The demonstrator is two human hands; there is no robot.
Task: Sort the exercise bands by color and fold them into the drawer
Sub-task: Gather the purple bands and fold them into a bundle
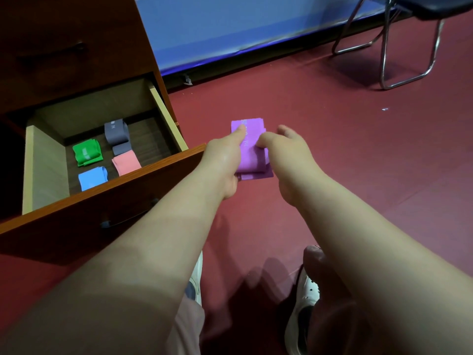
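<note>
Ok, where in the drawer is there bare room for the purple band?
Bare drawer floor lies between the grey band, the pink band and the drawer's right wall. The left side is crowded: green band and blue band sit close together.

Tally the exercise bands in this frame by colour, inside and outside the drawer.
Folded grey elastic band, in the wooden drawer: 1
Folded green elastic band, in drawer: 1
Folded pink elastic band, in drawer: 1
Folded blue elastic band, in drawer: 1
Folded purple elastic band, outside drawer: 1
Total: 5
</note>
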